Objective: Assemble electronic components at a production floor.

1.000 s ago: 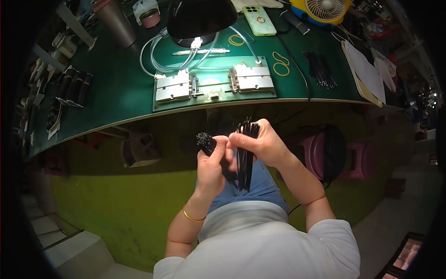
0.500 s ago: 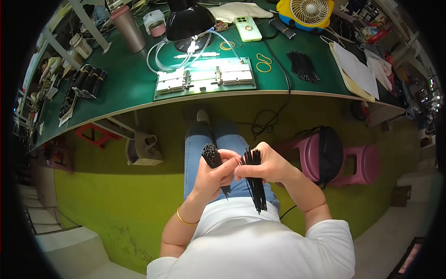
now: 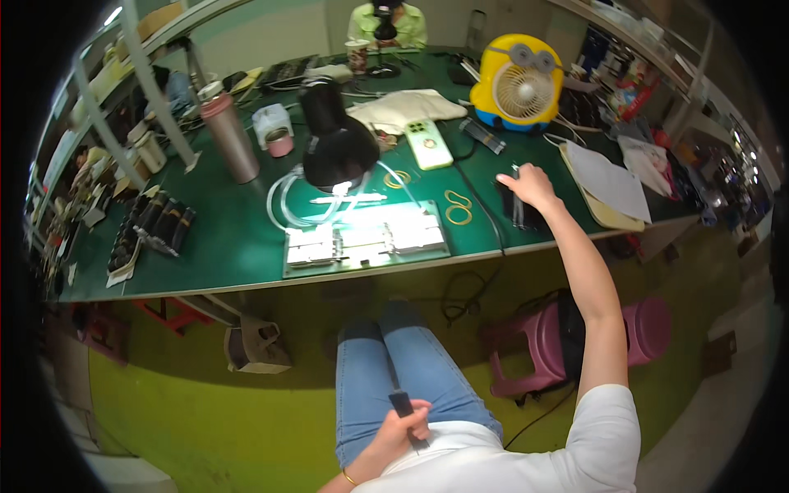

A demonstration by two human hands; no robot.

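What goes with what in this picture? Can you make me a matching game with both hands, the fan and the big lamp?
Things:
1. Left hand
2. Right hand
3. Fan
4. Big lamp

Clues:
A. Yellow and blue
B. Holding a black bundle by the lap
C. Black, with its light on
D. Reaching out to the black strands on the green table

Right pairs: 1-B, 2-D, 3-A, 4-C
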